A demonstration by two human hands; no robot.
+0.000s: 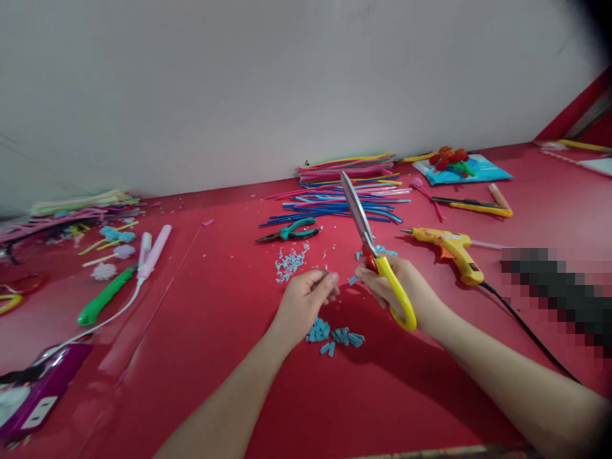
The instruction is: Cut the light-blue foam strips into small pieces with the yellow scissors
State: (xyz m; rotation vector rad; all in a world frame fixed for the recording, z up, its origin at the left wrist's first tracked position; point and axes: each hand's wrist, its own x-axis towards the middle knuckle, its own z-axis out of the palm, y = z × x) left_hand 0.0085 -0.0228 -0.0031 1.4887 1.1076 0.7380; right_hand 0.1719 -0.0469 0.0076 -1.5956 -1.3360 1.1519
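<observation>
My right hand [404, 287] grips yellow-handled scissors [370, 245], their closed blades pointing up and away. My left hand [306, 299] hovers just left of it over the red table [210, 357], fingers pinched together; whatever they hold is too small to make out. Below both hands lies a small heap of short light-blue pipe-cleaner pieces [335, 335]. A scatter of pale blue fluff [289, 262] lies beyond my left hand.
Behind are a stack of coloured pipe cleaners [344, 191], teal pliers [289, 232], a yellow glue gun [447, 247] with a black cord, and a yellow craft knife [473, 205]. At left lie a green-handled tool [105, 296], a pink corded iron [153, 252] and more pipe cleaners [71, 207].
</observation>
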